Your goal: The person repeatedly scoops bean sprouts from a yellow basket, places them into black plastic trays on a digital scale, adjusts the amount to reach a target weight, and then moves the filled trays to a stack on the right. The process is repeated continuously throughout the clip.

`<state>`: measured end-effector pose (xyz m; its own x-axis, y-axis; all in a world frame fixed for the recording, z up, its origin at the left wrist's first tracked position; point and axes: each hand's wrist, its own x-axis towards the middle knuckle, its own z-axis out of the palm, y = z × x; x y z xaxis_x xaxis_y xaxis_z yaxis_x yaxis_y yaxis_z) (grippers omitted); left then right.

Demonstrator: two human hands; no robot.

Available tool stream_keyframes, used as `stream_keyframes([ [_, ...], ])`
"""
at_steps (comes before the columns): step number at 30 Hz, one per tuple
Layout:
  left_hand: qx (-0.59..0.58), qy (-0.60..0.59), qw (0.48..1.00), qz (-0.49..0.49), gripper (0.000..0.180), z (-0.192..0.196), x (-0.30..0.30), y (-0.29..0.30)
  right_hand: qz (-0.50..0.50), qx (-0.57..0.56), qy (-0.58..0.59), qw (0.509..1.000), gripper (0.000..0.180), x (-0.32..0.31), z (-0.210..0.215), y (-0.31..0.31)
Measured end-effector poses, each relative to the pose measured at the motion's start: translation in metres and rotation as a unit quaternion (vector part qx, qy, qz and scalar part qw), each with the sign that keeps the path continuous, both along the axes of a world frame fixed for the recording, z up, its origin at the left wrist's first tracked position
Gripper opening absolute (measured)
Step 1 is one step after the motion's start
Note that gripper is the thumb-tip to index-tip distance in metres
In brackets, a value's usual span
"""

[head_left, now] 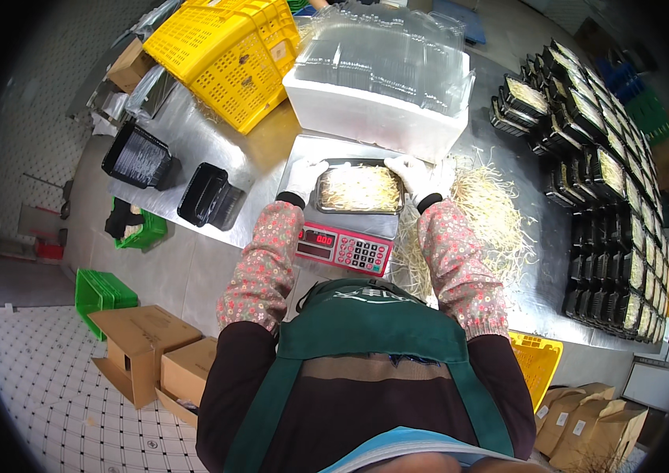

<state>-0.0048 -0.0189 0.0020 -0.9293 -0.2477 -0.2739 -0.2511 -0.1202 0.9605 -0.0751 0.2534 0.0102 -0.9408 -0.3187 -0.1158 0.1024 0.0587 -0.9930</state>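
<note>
A black plastic tray point(360, 188) full of pale bean sprouts is between my two gloved hands, over the metal pan of a red digital scale point(344, 247). My left hand point(305, 175), in a white glove, is closed at the tray's left rim. At its right rim my white-gloved right hand point(413, 175) is closed too. Whether the tray rests on the pan or hangs just above it, I cannot tell. A loose heap of bean sprouts point(488, 209) lies on the steel table to the right of my right hand.
A white foam box point(374, 110) holding clear plastic lids point(397, 55) stands behind the scale. Beside it leans a yellow crate point(228, 59). Black trays point(207, 195) stand on the left. Stacks of filled trays point(606, 260) line the right. Cardboard boxes point(145, 347) are on the floor.
</note>
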Motion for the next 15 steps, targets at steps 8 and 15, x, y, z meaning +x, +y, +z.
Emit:
stream_keyframes([
  [8, 0.007, 0.094, 0.994, 0.046, 0.027, 0.009, 0.014, 0.017, -0.011, 0.036, -0.026, 0.999, 0.032, 0.0, -0.003, 0.001],
  [15, 0.208, -0.057, 0.976, -0.043, 0.031, 0.021, 0.1, 0.01, 0.159, -0.055, -0.214, 0.962, 0.026, 0.065, 0.031, 0.055],
])
